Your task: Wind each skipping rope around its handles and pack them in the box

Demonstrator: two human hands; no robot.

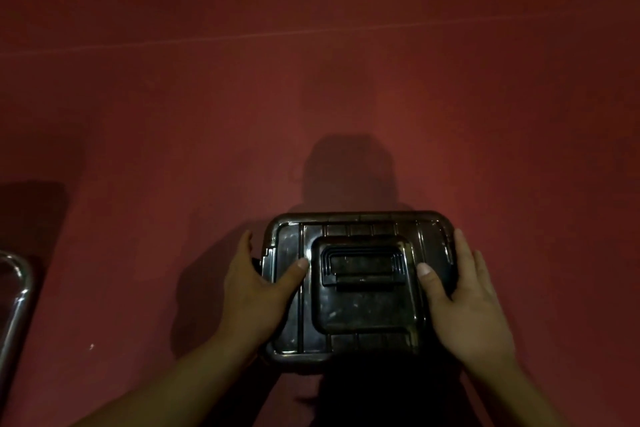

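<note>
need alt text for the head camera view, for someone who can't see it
Two hands grip the ends of a closed dark plastic box on a red surface, the left hand on its left end and the right hand on its right, thumbs resting on the lid. A folded carry handle lies flat in the lid; a metal tube curves at far left.
</note>
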